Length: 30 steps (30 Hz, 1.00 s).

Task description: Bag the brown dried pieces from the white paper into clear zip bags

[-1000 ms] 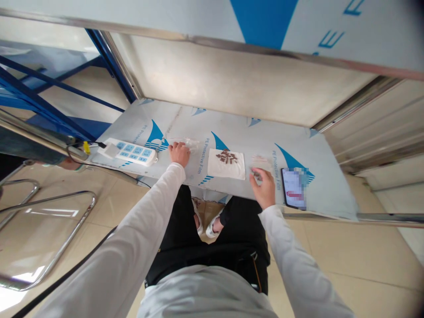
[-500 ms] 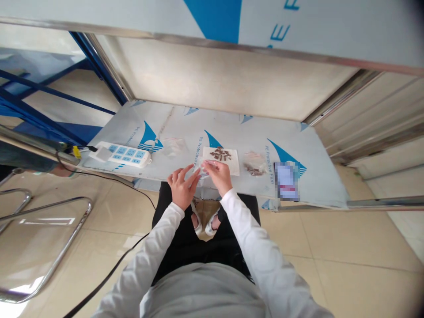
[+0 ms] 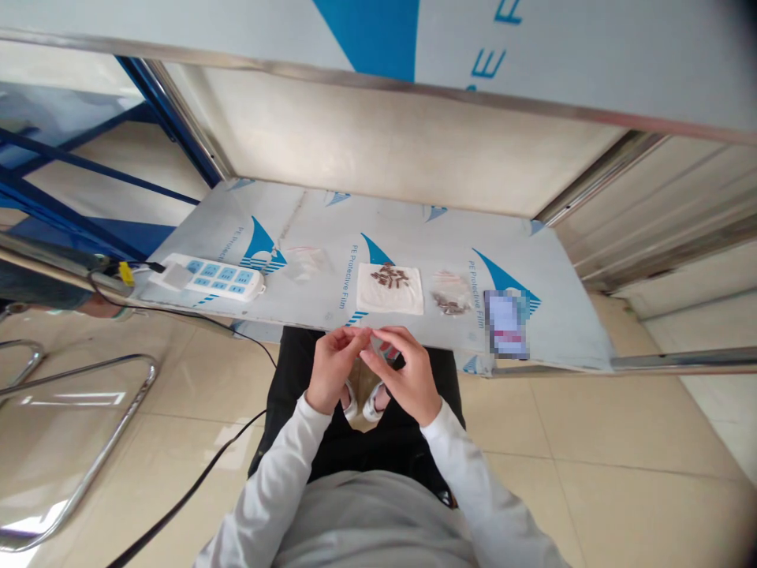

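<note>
My left hand (image 3: 336, 367) and my right hand (image 3: 409, 374) meet over my lap, just off the near edge of the table. Between their fingertips is a small clear plastic bag (image 3: 385, 348) with reddish marks. Both hands pinch it, and the fingers hide part of it. Beyond them lies a white cloth or paper square (image 3: 390, 301) bearing a pile of short brown pieces (image 3: 390, 275). To its right rests a clear bag of similar brown pieces (image 3: 451, 303). Flat, clear bags (image 3: 306, 262) lie to the left.
A white power strip (image 3: 211, 278) with blue sockets sits at the table's left, its black cable (image 3: 177, 314) running along the front edge. A blurred-out phone (image 3: 506, 325) lies at the right. An upper shelf (image 3: 236, 35) overhangs the film-covered table (image 3: 378, 217). Another person's arm (image 3: 100, 304) shows at far left.
Both hands have drawn back from the table toward my body, bringing the small plastic bag along. The left fingers, spread before, are now pinched together. The things on the table stay put.
</note>
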### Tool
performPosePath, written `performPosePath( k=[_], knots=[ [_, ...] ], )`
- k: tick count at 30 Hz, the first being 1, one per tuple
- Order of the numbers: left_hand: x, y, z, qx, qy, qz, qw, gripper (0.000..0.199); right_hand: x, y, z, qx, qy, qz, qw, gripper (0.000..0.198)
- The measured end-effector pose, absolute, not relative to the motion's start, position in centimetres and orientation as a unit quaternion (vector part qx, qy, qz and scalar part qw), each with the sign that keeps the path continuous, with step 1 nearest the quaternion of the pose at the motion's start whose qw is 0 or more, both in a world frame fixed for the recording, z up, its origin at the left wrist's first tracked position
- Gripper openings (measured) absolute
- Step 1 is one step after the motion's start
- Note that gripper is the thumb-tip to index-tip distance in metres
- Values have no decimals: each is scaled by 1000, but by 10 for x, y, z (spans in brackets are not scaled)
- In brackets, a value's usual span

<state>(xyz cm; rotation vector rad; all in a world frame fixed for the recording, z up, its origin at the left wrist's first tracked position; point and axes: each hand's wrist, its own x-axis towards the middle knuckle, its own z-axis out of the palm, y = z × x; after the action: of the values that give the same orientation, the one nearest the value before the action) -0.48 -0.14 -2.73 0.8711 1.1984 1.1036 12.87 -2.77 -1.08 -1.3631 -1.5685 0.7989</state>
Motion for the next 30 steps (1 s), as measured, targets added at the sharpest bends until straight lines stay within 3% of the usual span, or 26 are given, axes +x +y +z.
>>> performPosePath(
  k=[5,7,11,14,18,22,23,26,27,28,30],
  knots=[
    [-10,-3,-26,423,476,432,639,29,141,-30,-17,-539,-583,457,402,25],
    [-14,-3,-25,467,495,402,613,30,148,-28,-19,-548,-615,438,361,27],
    [-14,-10,-17,594,609,314,421,25,152,-27,-16,-625,-672,265,297,19],
    [-5,-17,-10,656,649,280,266,22,144,-27,-12,-625,-721,203,220,17],
    [-3,-20,-6,684,652,246,216,17,137,-28,-10,-597,-762,209,142,16],
    [-21,-19,-8,747,593,232,192,6,143,-28,-12,-587,-755,242,160,19],
    [-26,-20,-9,775,549,243,197,18,144,-28,-12,-583,-752,254,175,20],
    [-33,-20,-19,833,422,270,235,89,143,-31,-11,-570,-740,292,207,26],
    [-32,-20,-24,835,406,274,251,101,140,-32,-9,-568,-737,299,214,26],
    [-30,-20,-29,828,405,280,266,101,139,-33,-7,-566,-735,302,220,27],
    [-24,-19,-38,800,430,302,290,78,137,-31,-3,-555,-740,304,226,29]
  ],
)
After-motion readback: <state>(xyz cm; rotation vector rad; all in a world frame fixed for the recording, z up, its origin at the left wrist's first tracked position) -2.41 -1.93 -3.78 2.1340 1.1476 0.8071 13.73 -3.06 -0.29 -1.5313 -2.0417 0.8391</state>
